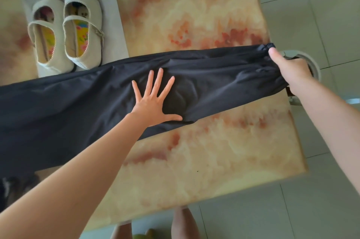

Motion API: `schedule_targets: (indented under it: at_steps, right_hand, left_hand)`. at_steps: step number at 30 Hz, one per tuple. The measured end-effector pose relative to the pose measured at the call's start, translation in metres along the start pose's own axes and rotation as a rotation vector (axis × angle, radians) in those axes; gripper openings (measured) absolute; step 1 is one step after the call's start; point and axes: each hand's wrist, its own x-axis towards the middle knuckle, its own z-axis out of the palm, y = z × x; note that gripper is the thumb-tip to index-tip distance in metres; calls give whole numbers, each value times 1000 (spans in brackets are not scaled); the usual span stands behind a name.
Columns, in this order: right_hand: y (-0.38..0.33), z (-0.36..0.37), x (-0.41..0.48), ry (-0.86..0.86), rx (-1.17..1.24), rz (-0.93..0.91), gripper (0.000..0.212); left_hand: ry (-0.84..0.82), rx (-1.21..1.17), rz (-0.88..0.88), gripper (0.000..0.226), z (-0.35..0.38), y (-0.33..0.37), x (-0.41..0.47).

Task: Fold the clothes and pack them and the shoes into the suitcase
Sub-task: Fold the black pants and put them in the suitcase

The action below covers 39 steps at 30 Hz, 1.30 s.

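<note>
Black trousers [78,106]: thin, limp, slippery | left hand [153,102] flat, fingers spread, pressing | right hand [290,69] pinching cuff | best gripped at ends.

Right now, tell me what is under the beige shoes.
The beige shoes stand on a whitish plastic sheet spread over the marbled table. The sheet's near edge is hidden beneath the black garment.
</note>
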Motion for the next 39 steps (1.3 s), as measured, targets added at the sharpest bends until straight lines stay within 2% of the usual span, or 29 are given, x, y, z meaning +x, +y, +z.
schedule_targets:
  at_steps: [3,5,7,9,11,13,15,18,21,25,31,35,37,39]
  right_hand:
    - [-11,-10,-15,-87,236,-10,24]
    - [-16,-10,-34,-88,285,-111,13]
    - [-23,-2,-63,-59,318,-287,12]
    - [-29,13,-95,-75,334,-443,9]
    - [-31,37,-129,-127,253,-535,9]
    - [-29,69,-164,-206,202,-588,21]
    - [-24,100,-193,-251,160,-606,37]
    - [-16,128,-219,-285,228,-487,47]
    - [-14,142,-234,-338,299,-416,38]
    - [-18,144,-242,-324,412,-395,21]
    - [-20,151,-252,-175,376,-517,20]
    - [-12,163,-259,-104,256,-677,24]
    - [-9,168,-263,-104,156,-732,29]
    - [-8,169,-268,-182,96,-772,35]
  left_hand:
    - [81,-293,-104,91,-9,11,-4]
    - [177,-663,-247,64,-21,23,-9]
    - [212,-1173,-356,45,-37,33,-18]
    - [162,-1564,-372,43,-57,42,-29]
    - [87,-1813,-360,47,-74,50,-35]
    - [22,-1980,-360,53,-87,53,-39]
    - [20,-2005,-368,55,-94,49,-43]
    - [90,-1921,-402,41,-87,33,-51]
    - [156,-1889,-438,23,-70,14,-58]
    - [132,-1995,-434,28,-62,4,-66]
    - [73,-2108,-452,36,-65,1,-73]
    - [-7,-2130,-424,47,-70,-3,-74]
    - [-15,-2060,-378,49,-69,-6,-74]
    - [54,-1918,-369,42,-65,-9,-76]
